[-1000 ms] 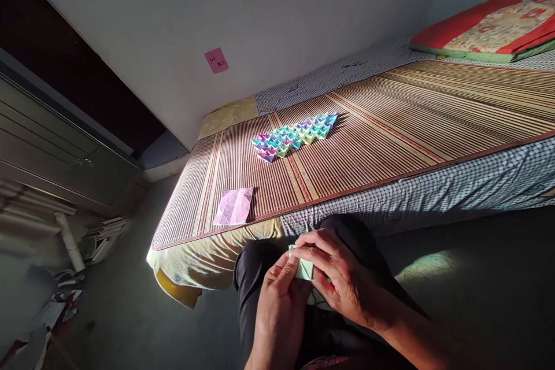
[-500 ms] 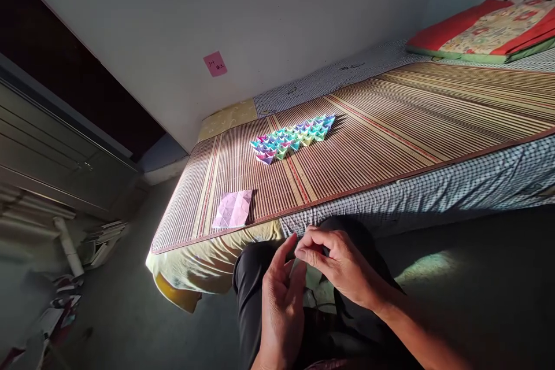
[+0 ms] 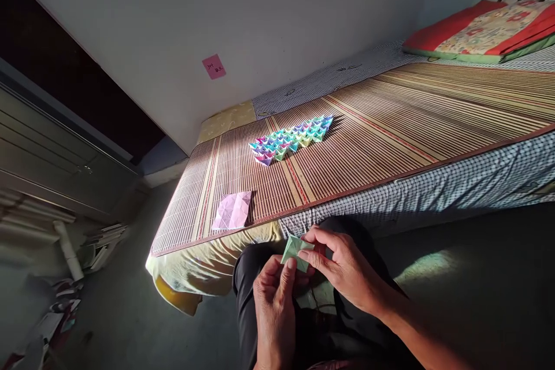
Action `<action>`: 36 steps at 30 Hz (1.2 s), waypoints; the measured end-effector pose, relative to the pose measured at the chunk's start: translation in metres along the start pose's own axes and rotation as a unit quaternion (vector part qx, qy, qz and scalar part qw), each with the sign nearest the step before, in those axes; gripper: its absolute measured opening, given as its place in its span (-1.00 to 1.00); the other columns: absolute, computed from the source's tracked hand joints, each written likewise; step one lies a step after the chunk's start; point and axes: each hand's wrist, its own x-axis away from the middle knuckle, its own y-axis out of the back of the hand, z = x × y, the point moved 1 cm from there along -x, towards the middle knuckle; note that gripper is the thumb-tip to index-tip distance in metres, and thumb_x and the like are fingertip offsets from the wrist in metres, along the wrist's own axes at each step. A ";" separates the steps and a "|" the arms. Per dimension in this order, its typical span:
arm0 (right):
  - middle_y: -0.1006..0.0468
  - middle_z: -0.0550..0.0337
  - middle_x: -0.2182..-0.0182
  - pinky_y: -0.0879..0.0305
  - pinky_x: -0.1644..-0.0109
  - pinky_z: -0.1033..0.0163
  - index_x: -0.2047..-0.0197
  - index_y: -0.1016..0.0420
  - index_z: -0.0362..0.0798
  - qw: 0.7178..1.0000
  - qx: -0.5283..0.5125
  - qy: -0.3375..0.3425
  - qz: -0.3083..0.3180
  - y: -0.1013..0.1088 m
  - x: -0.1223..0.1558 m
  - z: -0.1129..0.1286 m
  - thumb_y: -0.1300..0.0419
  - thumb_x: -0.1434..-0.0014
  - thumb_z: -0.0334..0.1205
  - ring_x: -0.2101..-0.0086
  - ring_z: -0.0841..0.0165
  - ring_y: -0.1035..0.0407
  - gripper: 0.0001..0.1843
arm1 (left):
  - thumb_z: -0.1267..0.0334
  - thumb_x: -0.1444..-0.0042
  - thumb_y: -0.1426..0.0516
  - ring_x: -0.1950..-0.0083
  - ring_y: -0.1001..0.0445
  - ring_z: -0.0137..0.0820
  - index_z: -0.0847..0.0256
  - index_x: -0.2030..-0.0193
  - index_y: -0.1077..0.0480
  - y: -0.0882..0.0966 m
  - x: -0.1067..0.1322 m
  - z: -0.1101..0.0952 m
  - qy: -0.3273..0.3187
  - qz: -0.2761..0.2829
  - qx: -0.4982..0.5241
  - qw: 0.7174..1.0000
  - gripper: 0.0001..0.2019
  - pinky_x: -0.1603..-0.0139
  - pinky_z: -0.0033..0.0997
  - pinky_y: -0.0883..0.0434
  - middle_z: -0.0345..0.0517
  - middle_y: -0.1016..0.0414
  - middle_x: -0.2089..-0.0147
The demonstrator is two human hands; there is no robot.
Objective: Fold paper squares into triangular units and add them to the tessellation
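Note:
A small piece of light green folded paper (image 3: pixel 295 247) is held over my lap, its creases and pointed corners showing. My left hand (image 3: pixel 277 292) pinches its lower left side, thumb on the front face. On its right edge, my right hand (image 3: pixel 338 260) grips with thumb and forefinger. Beyond them on the bed mat lies a creased pink paper sheet (image 3: pixel 233 210), near the front edge. Farther back, several multicoloured folded paper boats (image 3: pixel 295 140) stand close together in rows.
A striped bed mat (image 3: pixel 368 144) covers the bed, with checked cloth (image 3: pixel 477 176) hanging over its side. Folded red and floral bedding (image 3: pixel 481 32) lies at the far right. A pink note (image 3: pixel 214 66) is on the wall. Papers (image 3: pixel 104 245) are stacked on the floor at left.
My left hand has turned and closed on the green paper, which now shows its flat face; before, it was mostly hidden behind my fingers. My right hand has barely moved.

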 end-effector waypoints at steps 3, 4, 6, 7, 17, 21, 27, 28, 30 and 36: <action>-0.44 0.24 0.42 -0.32 0.22 0.29 0.36 -0.40 -0.02 0.997 0.058 0.057 -0.015 0.000 0.002 -0.004 -0.07 -0.45 -0.18 0.38 0.39 -0.37 -0.69 | 0.00 -0.18 -0.28 0.34 -0.39 -0.39 0.24 0.38 -0.53 0.004 -0.001 0.001 -0.029 -0.026 -0.033 0.999 -0.68 0.25 -0.46 -0.39 -0.16 -0.45 0.42; -0.45 0.23 0.40 -0.32 0.21 0.29 0.34 -0.41 -0.01 0.996 0.067 0.064 -0.013 0.000 0.002 -0.006 -0.04 -0.47 -0.18 0.36 0.38 -0.38 -0.69 | 0.01 -0.18 -0.28 0.35 -0.35 -0.41 0.24 0.39 -0.53 0.005 -0.002 0.001 -0.036 -0.030 -0.040 0.998 -0.68 0.27 -0.48 -0.36 -0.18 -0.42 0.43; -0.48 0.21 0.38 -0.34 0.21 0.29 0.30 -0.44 0.00 0.996 0.071 0.062 -0.003 0.001 0.003 -0.007 0.00 -0.49 -0.15 0.36 0.37 -0.40 -0.67 | 0.02 -0.19 -0.28 0.35 -0.28 -0.44 0.23 0.41 -0.52 0.006 -0.002 -0.001 -0.050 -0.032 -0.043 0.997 -0.69 0.28 -0.50 -0.32 -0.21 -0.38 0.44; -0.50 0.20 0.38 -0.35 0.22 0.28 0.30 -0.45 0.01 0.996 0.071 0.057 -0.001 0.002 0.003 -0.007 0.01 -0.49 -0.12 0.37 0.36 -0.41 -0.65 | 0.04 -0.19 -0.28 0.35 -0.27 -0.44 0.23 0.41 -0.52 0.006 -0.002 -0.001 -0.056 -0.031 -0.039 0.997 -0.70 0.28 -0.50 -0.31 -0.21 -0.37 0.43; -0.51 0.22 0.45 -0.36 0.29 0.27 0.35 -0.45 0.02 0.996 0.080 -0.003 0.027 0.010 0.007 0.004 0.03 -0.48 0.03 0.41 0.33 -0.40 -0.56 | 0.16 -0.14 -0.34 0.35 -0.26 -0.48 0.24 0.26 -0.62 0.006 -0.009 0.001 -0.006 0.022 0.078 0.997 -0.83 0.29 -0.51 -0.29 -0.18 -0.41 0.36; -0.53 0.24 0.37 -0.35 0.27 0.29 0.18 -0.44 0.02 0.997 0.068 0.005 0.041 0.007 0.006 0.002 -0.14 -0.42 -0.07 0.38 0.35 -0.40 -0.81 | 0.19 -0.10 -0.37 0.31 -0.32 -0.46 0.22 0.36 -0.59 0.003 -0.009 -0.003 -0.056 -0.026 0.048 0.997 -0.85 0.20 -0.50 -0.33 -0.21 -0.42 0.37; -0.50 0.15 0.34 -0.32 0.15 0.22 0.23 -0.40 0.02 0.985 0.115 0.124 -0.024 0.000 0.004 -0.010 -0.01 -0.46 -0.26 0.28 0.29 -0.41 -0.79 | 0.13 -0.11 -0.36 0.37 -0.27 -0.47 0.23 0.39 -0.55 -0.004 -0.009 -0.005 -0.061 -0.042 -0.018 0.997 -0.78 0.29 -0.52 -0.31 -0.23 -0.42 0.43; -0.48 0.15 0.36 -0.31 0.16 0.22 0.25 -0.38 0.02 0.984 0.122 0.128 -0.029 0.000 0.003 -0.011 0.01 -0.47 -0.26 0.29 0.29 -0.40 -0.76 | 0.12 -0.11 -0.35 0.36 -0.28 -0.47 0.23 0.37 -0.55 -0.004 -0.009 -0.004 -0.054 -0.039 -0.025 0.997 -0.79 0.28 -0.52 -0.31 -0.22 -0.44 0.42; -0.45 0.19 0.39 -0.28 0.20 0.23 0.28 -0.35 0.02 0.985 0.124 0.114 -0.020 0.002 0.004 -0.009 0.03 -0.48 -0.26 0.33 0.31 -0.37 -0.73 | 0.11 -0.13 -0.34 0.31 -0.34 -0.44 0.21 0.30 -0.57 -0.004 -0.008 -0.003 -0.043 -0.033 -0.033 0.998 -0.80 0.22 -0.51 -0.33 -0.19 -0.50 0.36; -0.33 0.30 0.46 -0.19 0.28 0.29 0.36 -0.24 0.01 0.994 0.088 0.039 0.052 0.007 0.006 -0.003 0.06 -0.51 -0.19 0.43 0.40 -0.23 -0.65 | 0.09 -0.19 -0.29 0.31 -0.33 -0.42 0.22 0.34 -0.55 -0.001 -0.011 -0.004 -0.057 -0.005 -0.051 0.997 -0.77 0.22 -0.49 -0.32 -0.19 -0.45 0.39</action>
